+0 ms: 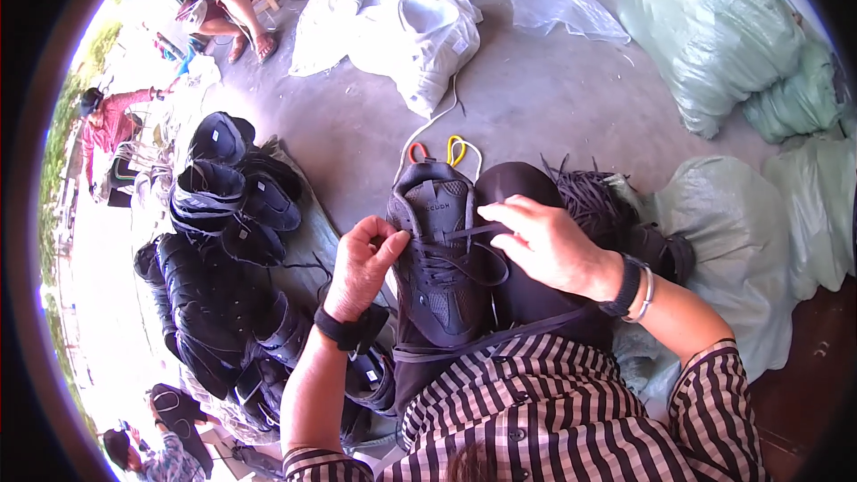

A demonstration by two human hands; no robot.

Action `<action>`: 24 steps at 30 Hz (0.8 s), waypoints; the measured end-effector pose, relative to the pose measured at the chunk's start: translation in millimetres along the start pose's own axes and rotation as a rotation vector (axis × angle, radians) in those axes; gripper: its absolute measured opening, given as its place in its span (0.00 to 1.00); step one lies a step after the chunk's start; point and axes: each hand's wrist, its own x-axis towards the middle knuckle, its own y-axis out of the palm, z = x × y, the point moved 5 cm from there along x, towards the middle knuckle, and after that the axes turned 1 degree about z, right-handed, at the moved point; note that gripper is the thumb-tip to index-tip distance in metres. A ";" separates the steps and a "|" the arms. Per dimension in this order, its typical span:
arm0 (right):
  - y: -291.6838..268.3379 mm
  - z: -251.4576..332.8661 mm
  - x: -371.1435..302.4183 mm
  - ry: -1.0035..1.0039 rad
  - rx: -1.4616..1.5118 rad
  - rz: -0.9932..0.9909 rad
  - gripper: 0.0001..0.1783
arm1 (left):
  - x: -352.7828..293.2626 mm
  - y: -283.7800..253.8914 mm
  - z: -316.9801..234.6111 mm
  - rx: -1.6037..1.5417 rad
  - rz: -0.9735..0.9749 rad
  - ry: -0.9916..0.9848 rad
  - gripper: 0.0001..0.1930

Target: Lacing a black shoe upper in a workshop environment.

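Note:
A black lace-up shoe (437,290) rests on my lap, its toe toward me and its opening away. Its dark shoelace (473,232) is threaded through the lower eyelets, with a loop lying loose over the right side. My right hand (558,250) pinches the lace and draws a length of it out to the shoe's right. At the shoe's left eyelet edge, my left hand (359,268) has thumb and forefinger pressed together; what they grip is hidden. Beyond the heel lie a red handle (417,153) and a yellow handle (456,151), apparently scissors.
A heap of black shoes (214,303) stands at my left. A bundle of dark laces (589,205) lies by my right knee. Pale green sacks (714,27) are at the far right, and white sacks (420,31) lie ahead. Other people (116,125) sit along the left side.

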 end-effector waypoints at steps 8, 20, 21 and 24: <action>-8.6 -28.2 15.2 0.173 0.084 0.123 0.09 | -12.2 10.6 7.9 -0.030 -0.081 0.041 0.16; -65.5 -55.3 -22.2 0.197 -0.229 -0.184 0.13 | -33.3 8.4 23.7 0.071 -0.211 0.081 0.18; -61.8 -42.7 -20.8 0.197 -0.234 -0.185 0.13 | -34.9 6.7 25.5 0.089 -0.223 0.070 0.17; -22.5 -1.9 -17.9 0.339 0.285 -0.057 0.12 | -35.7 4.9 28.4 0.091 -0.240 0.083 0.14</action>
